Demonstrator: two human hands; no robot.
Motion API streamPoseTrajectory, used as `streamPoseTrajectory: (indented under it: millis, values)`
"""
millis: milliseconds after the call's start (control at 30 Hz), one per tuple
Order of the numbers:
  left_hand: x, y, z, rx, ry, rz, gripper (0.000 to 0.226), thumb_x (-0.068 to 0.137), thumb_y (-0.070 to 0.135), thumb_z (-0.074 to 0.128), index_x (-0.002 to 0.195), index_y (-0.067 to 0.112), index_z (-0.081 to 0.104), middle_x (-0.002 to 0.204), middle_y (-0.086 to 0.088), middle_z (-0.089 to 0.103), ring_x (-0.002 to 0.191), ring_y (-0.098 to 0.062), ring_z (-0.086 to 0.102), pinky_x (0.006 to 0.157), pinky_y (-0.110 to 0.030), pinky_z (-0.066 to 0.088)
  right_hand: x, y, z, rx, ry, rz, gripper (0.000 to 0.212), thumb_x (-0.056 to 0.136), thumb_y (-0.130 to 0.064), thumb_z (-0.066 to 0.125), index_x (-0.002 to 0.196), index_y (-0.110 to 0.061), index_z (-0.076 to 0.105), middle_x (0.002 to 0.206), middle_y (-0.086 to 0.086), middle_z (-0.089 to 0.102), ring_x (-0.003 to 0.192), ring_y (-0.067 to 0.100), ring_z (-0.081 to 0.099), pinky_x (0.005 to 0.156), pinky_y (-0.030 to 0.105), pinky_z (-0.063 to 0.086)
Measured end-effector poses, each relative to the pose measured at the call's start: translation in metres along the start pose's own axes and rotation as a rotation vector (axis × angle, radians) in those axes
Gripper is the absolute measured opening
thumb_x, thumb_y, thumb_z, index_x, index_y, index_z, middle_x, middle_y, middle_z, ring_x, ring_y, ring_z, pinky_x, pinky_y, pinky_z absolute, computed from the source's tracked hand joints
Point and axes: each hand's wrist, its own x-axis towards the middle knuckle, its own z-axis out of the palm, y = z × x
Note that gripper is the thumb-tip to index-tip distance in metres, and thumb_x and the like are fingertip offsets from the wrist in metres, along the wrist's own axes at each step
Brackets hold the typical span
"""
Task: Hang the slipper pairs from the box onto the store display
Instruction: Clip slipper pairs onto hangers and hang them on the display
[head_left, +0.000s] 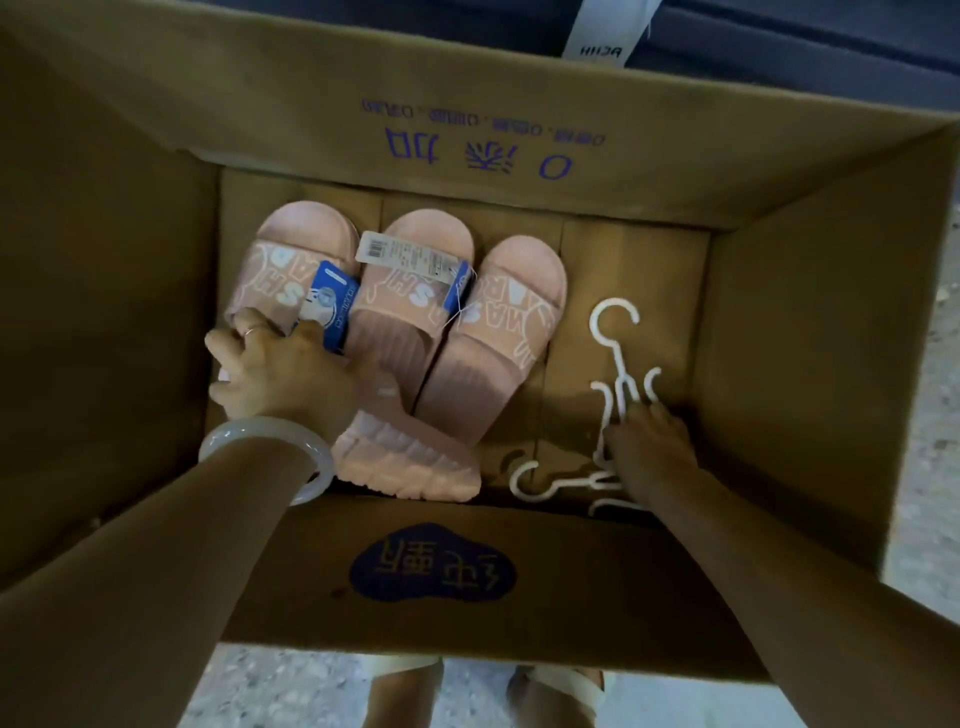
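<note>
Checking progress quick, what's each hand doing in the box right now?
Left hand: fingers closed on the leftmost pink slipper.
Right hand: fingers on the white plastic hangers; grip cannot be told.

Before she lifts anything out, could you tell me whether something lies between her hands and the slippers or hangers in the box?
Nothing visible does. The left hand already rests on the leftmost pink slipper, and the right hand touches the white hangers on the box floor.

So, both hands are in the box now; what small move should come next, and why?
Probably close the right hand on one white hanger and lift it out. Its fingers rest on the loose hangers, and the left hand already touches the leftmost pink slipper, so a pair could then be hooked.
</note>
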Motion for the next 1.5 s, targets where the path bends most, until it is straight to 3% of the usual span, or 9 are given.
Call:
streamPoseTrajectory:
  millis: [133,300,400,567,667,800,900,1233,1500]
  values:
    - [0.003,0.003,0.000,-0.002,0.029,-0.016,0.052,0.082,0.045,0.057,0.119,0.008,0.055,0.137,-0.020,0.027,0.122,-0.041,0.028,0.092,-0.052,0.039,-0.009,0.003,-0.014,0.067,-0.042,-0.109,0.030,0.098,-0.038,0.037,0.114,-0.024,0.058,0.121,0.004,0.054,0.120,0.026,0.044,0.096,0.038,0.034]
    - [-0.016,0.009,-0.005,-0.113,-0.091,0.012,0.073,0.081,0.055,0.055,0.134,0.005,0.045,0.145,-0.019,0.025,0.128,-0.036,0.025,0.098,-0.045,0.035,-0.024,0.008,-0.043,0.741,0.040,-0.239,0.023,0.091,-0.025,0.057,0.072,-0.020,0.045,0.073,-0.002,0.048,0.074,0.015,0.050,0.070,0.031,0.036]
    - [-0.025,0.006,-0.006,-0.162,-0.079,0.150,0.059,0.077,0.064,0.056,0.103,0.012,0.068,0.130,-0.014,0.048,0.121,-0.027,0.037,0.086,-0.034,0.036,-0.035,0.007,-0.060,0.982,0.105,-0.252,0.015,0.089,-0.020,0.060,0.078,-0.018,0.049,0.084,0.003,0.055,0.085,0.022,0.059,0.079,0.039,0.047]
    - [-0.045,-0.001,-0.030,-0.638,0.005,0.423,0.037,0.065,0.018,0.082,0.090,0.009,0.056,0.101,0.034,0.049,0.094,0.030,0.036,0.078,0.008,0.025,-0.049,-0.002,-0.074,1.148,0.096,-0.260,0.018,0.090,-0.017,0.059,0.076,-0.024,0.051,0.095,0.006,0.064,0.087,0.019,0.065,0.083,0.036,0.051]
    - [-0.042,-0.011,-0.034,-0.682,0.193,0.472,0.023,0.065,0.019,0.081,0.073,0.001,0.068,0.132,-0.005,0.044,0.115,-0.005,0.044,0.093,-0.018,0.038,-0.055,-0.006,-0.080,1.309,0.047,-0.247,0.005,0.092,-0.013,0.057,0.087,-0.013,0.056,0.089,0.001,0.067,0.083,0.015,0.066,0.084,0.034,0.052]
    - [-0.021,-0.028,-0.031,-0.618,0.028,0.376,0.046,0.087,0.028,0.064,0.127,0.006,0.056,0.129,0.011,0.056,0.122,0.005,0.040,0.106,-0.015,0.031,-0.053,-0.018,-0.084,1.398,0.011,-0.238,0.008,0.094,-0.011,0.052,0.087,-0.012,0.055,0.092,0.005,0.067,0.083,0.018,0.066,0.081,0.031,0.052]
    - [0.000,-0.045,-0.017,-0.235,-0.044,0.256,0.042,0.094,0.042,0.045,0.122,0.017,0.062,0.141,-0.015,0.046,0.143,-0.037,0.007,0.116,-0.045,0.011,-0.044,-0.037,-0.087,1.384,0.006,-0.210,0.004,0.095,-0.014,0.050,0.092,-0.013,0.054,0.087,0.002,0.064,0.080,0.016,0.064,0.076,0.029,0.053]
    - [-0.020,-0.022,-0.009,-0.187,-0.254,-0.064,0.109,0.061,0.075,0.061,0.143,0.014,0.024,0.145,-0.021,0.030,0.132,-0.038,0.031,0.105,-0.048,0.030,-0.026,-0.095,-0.101,1.242,0.074,-0.151,0.010,0.096,-0.017,0.045,0.095,-0.009,0.051,0.103,0.023,0.063,0.094,0.035,0.064,0.087,0.049,0.052]
    - [-0.019,-0.034,0.002,-0.440,-0.356,-0.045,0.088,0.073,0.022,0.071,0.142,0.006,0.018,0.140,-0.016,0.034,0.131,-0.032,0.030,0.110,-0.043,0.031,-0.020,-0.098,-0.112,1.316,0.157,-0.105,0.014,0.094,-0.022,0.049,0.084,-0.013,0.055,0.094,0.015,0.063,0.088,0.027,0.064,0.084,0.043,0.054]
